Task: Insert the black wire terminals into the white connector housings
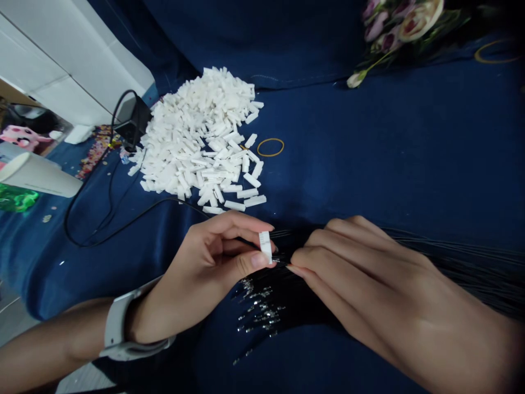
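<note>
Between the thumb and fingers of my left hand (223,254) is a small white plastic connector housing (266,247), held upright. My right hand (361,279) pinches a thin black wire with a metal terminal (277,261) at its tip, close against the housing's lower right edge. Whether the terminal is inside the housing I cannot tell. Below both hands lies a bundle of black wires (303,301), their shiny crimped ends fanned out to the left. The bundle runs off to the right under my right hand.
A large heap of white connector housings (197,137) lies on the blue cloth (389,153). Beside it are a rubber band (270,147) and a black adapter (133,120) with a looping cable. A paper cup (41,174) lies at the left; artificial flowers (404,27) are at the upper right.
</note>
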Demonstrator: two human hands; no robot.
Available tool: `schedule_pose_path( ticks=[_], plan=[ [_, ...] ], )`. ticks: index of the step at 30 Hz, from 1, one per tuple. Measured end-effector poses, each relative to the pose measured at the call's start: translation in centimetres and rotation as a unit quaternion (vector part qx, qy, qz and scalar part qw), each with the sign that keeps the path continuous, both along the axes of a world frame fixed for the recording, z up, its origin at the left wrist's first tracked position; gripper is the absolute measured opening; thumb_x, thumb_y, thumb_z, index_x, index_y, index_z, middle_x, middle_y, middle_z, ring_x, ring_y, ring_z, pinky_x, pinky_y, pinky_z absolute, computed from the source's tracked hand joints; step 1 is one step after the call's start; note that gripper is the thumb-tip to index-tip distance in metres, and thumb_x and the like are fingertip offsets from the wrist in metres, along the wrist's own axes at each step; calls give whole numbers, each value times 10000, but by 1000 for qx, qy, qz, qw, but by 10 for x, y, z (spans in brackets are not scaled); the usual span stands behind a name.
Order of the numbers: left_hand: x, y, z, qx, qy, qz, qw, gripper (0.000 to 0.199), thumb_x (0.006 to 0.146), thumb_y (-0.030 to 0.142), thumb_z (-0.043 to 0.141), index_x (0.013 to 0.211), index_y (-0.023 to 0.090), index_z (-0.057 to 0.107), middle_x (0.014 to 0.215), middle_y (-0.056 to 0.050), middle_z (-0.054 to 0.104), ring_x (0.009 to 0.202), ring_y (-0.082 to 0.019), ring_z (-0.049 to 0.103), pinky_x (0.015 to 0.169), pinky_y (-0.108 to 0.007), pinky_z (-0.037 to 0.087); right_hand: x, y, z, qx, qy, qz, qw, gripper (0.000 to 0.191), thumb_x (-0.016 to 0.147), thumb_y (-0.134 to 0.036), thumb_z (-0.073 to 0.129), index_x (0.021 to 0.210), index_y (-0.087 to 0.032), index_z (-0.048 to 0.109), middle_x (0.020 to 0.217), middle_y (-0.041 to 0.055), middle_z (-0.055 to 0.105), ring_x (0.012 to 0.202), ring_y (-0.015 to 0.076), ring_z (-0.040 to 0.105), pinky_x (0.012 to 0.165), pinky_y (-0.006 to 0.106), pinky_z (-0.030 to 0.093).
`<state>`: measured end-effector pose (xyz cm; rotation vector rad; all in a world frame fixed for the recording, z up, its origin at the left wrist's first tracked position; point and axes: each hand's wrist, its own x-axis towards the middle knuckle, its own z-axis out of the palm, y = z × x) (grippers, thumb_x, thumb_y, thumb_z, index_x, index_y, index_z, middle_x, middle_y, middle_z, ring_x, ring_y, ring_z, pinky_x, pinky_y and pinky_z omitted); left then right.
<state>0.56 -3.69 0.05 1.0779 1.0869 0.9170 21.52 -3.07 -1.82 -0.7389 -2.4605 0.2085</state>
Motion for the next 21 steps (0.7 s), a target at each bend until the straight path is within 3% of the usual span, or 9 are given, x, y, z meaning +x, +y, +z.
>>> schedule_pose_path(
  ticks=[11,17,20,21],
  plan=[
    [2,0,0,-7,-5,-3,1000,275,724,10,789,904,217,769,761,50,750,714,-51,715,694,-75,566,-8,0,3,-22,-4,12,1000,253,853,35,430,780,-157,576,739,28,499,692,173,411,652,338,316],
    [2,1,1,13,-8,5,1000,314,657,-18,820,880,199,778,746,21,755,683,-90,718,664,-126,589,-7,-1,6,-3,10,11,1000,238,921,-26,448,775,-155,585,732,25,519,678,163,427,639,334,330],
    [-1,2,6,51,-24,-4,998,288,711,30,808,921,224,770,788,18,767,707,-95,727,688,-139,592,-5,5,13,69,4,-56,996,129,947,-156,491,1001,-128,605,946,107,576,823,229,493,687,371,388],
    [-2,1,9,64,-33,-10,997,270,743,58,794,942,238,766,800,22,767,716,-94,731,698,-142,593,-4,9,17,91,-14,-78,993,198,953,-215,493,1088,-108,591,1044,152,567,888,270,503,702,400,407]
  ],
)
